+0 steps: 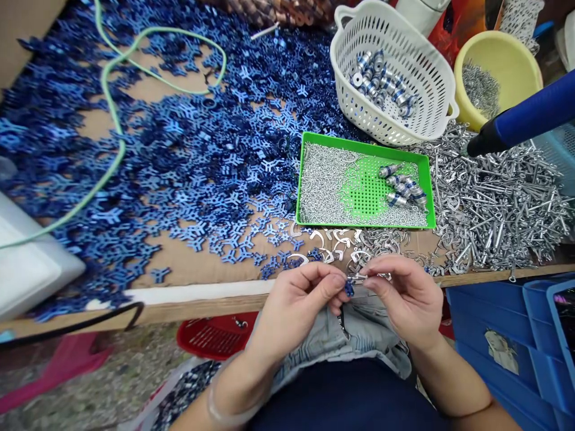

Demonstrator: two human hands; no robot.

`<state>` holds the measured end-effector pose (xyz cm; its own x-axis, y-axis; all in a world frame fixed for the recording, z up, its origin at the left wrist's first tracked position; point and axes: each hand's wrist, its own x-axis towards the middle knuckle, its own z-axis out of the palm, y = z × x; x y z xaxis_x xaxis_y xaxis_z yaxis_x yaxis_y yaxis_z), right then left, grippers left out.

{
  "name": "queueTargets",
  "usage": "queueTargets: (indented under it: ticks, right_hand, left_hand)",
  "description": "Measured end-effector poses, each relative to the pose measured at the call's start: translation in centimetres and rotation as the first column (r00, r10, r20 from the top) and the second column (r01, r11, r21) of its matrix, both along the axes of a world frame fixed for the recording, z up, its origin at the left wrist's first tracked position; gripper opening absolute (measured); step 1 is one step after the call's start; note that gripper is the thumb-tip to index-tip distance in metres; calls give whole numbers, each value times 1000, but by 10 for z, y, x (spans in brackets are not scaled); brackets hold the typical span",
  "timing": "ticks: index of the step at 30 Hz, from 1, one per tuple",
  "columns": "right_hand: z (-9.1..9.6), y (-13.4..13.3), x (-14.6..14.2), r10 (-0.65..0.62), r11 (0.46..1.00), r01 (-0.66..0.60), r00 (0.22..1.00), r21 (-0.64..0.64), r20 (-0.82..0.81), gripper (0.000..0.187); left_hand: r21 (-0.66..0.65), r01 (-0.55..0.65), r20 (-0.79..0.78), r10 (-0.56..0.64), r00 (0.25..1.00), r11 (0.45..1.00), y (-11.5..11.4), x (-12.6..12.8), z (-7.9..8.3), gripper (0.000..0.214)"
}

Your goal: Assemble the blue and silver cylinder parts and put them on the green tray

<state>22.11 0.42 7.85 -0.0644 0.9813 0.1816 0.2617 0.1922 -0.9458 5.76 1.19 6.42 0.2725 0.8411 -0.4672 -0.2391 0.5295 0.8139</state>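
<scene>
Just over the table's front edge, my left hand (pixel 296 302) pinches a small blue metal part (pixel 349 290), probably one of the three-armed pieces, though my fingers cover much of it. Between thumb and forefinger my right hand (pixel 411 299) grips a thin silver pin (pixel 358 277), which reaches across to the left fingertips. The two hands are nearly touching. Right behind them lie loose silver C-shaped pieces (pixel 341 242). Beyond these stands a green tray (pixel 366 225) with tiny silver parts and several silver-and-blue cylinders.
Blue three-armed parts (pixel 179 161) cover the table's left side, crossed by a pale green cord (pixel 117 114). At right are heaped silver pins (pixel 498 203), under a hanging blue tool (pixel 530 117). A white basket (pixel 404 134) and yellow bowl (pixel 516 54) stand behind; blue crates (pixel 485 311) flank my right.
</scene>
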Motion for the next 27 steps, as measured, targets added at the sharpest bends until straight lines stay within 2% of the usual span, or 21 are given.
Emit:
queueTargets:
  ticks: [2,5,9,12,15,18,24,26,27]
  right_hand:
    - [5,4,8,163,985,-167,984,47,75,29]
    - [13,13,19,372,918,-390,910,72,185,29]
    - [20,18,27,480,852,-515,839,92,257,29]
    - [24,19,29,515,817,-571,782,74,351,30]
    - [29,19,29,520,777,-625,705,76,482,26]
    - [38,21,26,460,742,-654,657,148,597,22]
    - [50,24,21,272,665,-671,626,327,731,31]
    - [48,23,23,248,639,-683,619,355,745,25]
    - [46,22,24,248,642,-679,623,355,742,20]
  left_hand:
    - [-70,90,68,-86,994,993,3,-2,3,26]
    - [-132,183,133,-165,977,974,5,-5,8,24]
    - [-166,237,152,-213,965,957,5,-6,11,22]
    - [-143,238,102,-225,969,961,6,-7,13,22]
    - [-90,241,13,-241,970,966,6,-8,15,22]
    - [-47,249,-61,-252,966,967,6,-8,17,23]
    - [-58,288,-83,-292,953,956,8,-7,18,24]
    - [-50,280,-89,-284,955,959,7,-7,18,23]
    - [-39,263,-89,-266,960,964,7,-8,18,23]
